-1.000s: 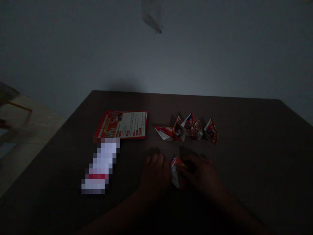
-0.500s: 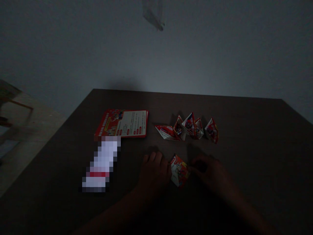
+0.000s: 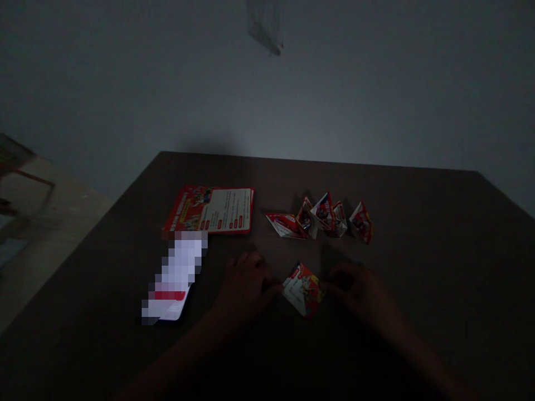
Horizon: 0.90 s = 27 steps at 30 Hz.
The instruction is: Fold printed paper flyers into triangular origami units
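My right hand (image 3: 361, 289) pinches the right corner of the folded paper square (image 3: 304, 291) between thumb and forefinger, a dark rounded gap behind the tips. My left hand (image 3: 246, 281) has its thumb at the left corner; in this gloom I can't tell whether the forefinger closes on it too. Both hands are low over the near part of the dark table (image 3: 438, 234), backs up, forearms angling in from near left and near right. The paper sits between them, turned like a diamond.
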Tool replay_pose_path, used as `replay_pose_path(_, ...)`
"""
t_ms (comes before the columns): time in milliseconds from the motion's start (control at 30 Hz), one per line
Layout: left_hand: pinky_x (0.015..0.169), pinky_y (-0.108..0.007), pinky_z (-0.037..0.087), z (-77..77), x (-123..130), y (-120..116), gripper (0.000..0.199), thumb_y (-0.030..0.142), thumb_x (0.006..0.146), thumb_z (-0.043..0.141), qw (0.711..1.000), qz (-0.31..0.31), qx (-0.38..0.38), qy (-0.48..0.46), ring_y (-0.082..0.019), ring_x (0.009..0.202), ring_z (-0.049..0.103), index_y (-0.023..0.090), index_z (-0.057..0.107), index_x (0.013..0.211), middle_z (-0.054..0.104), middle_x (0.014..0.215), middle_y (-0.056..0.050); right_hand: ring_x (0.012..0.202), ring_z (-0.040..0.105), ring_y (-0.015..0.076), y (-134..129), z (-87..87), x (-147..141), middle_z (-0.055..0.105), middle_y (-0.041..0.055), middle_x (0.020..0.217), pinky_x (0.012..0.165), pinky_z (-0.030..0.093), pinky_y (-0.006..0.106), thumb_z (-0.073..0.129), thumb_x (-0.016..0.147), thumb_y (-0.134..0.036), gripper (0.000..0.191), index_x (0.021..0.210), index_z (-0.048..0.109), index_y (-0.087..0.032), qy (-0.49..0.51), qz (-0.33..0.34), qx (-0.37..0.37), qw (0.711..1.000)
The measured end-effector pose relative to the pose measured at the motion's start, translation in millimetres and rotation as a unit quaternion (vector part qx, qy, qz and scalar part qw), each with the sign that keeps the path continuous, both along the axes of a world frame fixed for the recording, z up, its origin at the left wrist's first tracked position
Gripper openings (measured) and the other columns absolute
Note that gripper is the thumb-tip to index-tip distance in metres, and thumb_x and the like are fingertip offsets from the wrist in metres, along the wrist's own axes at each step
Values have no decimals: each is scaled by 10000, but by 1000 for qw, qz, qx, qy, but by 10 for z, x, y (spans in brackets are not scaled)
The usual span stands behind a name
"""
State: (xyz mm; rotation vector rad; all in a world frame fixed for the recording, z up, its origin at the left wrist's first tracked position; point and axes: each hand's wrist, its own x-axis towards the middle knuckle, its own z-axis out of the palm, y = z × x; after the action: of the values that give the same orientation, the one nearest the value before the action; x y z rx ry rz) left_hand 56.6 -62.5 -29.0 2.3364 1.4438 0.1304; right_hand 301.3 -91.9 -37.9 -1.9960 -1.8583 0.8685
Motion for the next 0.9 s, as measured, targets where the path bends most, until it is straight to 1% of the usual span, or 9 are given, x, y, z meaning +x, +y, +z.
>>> replay_pose_path(133, 800, -364, 347, -42, 0, 5, 87, 284, 809, 632, 999, -15, -18, -48, -220, 948, 499, 217, 646, 863, 563, 978, -27, 676, 672, 214, 1, -1, 7, 723, 29, 754, 583, 472, 301, 619, 772, -358, 156, 809, 696, -228, -3, 10, -1, 1000)
replay_pose_path(233, 821, -353, 345, -88, 45, -9, 216, 186, 827, 588, 994, -55, -14, -96, -203, 974, 503, 257, 629, 1027, 574, 1029, -22, 766, 673, 219, -17, 3, -11, 732, 32, 841, 676, 476, 325, 595, 803, -323, 156, 858, 716, -243, 0, 43, 34, 998)
replay_pose_path(367, 787, -341, 354, -114, 92, -39, 254, 125, 843, 527, 991, -84, 6, -100, -196, 946, 509, 248, 645, 1031, 593, 1007, -31, 843, 644, 224, -62, -19, -85, 707, 41, 878, 801, 445, 373, 611, 808, -285, 121, 850, 715, -239, 4, 74, 82, 994)
replay_pose_path(467, 799, -342, 363, -118, 120, -69, 222, 135, 861, 501, 991, -88, 15, -104, -189, 921, 515, 212, 639, 1017, 599, 993, -36, 832, 639, 215, -92, -50, -151, 701, 44, 854, 800, 449, 360, 624, 802, -284, 99, 795, 693, -213, 67, 40, 103, 992)
replay_pose_path(567, 832, -358, 369, -124, 142, -105, 221, 165, 857, 501, 989, -86, 37, -119, -206, 945, 507, 187, 617, 1045, 585, 1028, -59, 772, 647, 201, -107, -68, -193, 705, 37, 810, 718, 479, 320, 619, 803, -303, 118, 791, 675, -200, 161, -22, 69, 984)
replay_pose_path(667, 840, -367, 379, -131, 152, -137, 341, 110, 799, 503, 980, -118, 68, -145, -232, 986, 489, 168, 580, 1126, 554, 1102, -94, 698, 634, 186, -103, -65, -204, 685, 25, 746, 631, 485, 285, 671, 757, -344, 159, 773, 654, -187, 262, -95, 26, 960)
replay_pose_path(767, 842, -387, 382, -138, 155, -154, 450, 82, 752, 507, 967, -160, 110, -168, -254, 1018, 481, 171, 553, 1190, 530, 1163, -118, 672, 608, 162, -92, -49, -208, 657, 5, 718, 611, 474, 257, 757, 669, -356, 226, 751, 644, -178, 365, -156, 12, 918)
replay_pose_path(833, 838, -399, 383, -138, 160, -156, 416, 108, 768, 517, 958, -167, 150, -175, -261, 1015, 491, 180, 570, 1175, 539, 1162, -124, 671, 604, 151, -91, -33, -222, 662, 0, 734, 617, 470, 248, 785, 640, -335, 237, 769, 660, -180, 429, -180, -10, 885)
replay_pose_path(900, 809, -385, 394, -132, 168, -148, 304, 132, 805, 509, 948, -164, 196, -189, -245, 959, 521, 173, 616, 1088, 580, 1095, -119, 673, 613, 151, -98, -19, -245, 682, 5, 755, 627, 474, 253, 782, 646, -314, 222, 799, 681, -189, 491, -189, -50, 849)
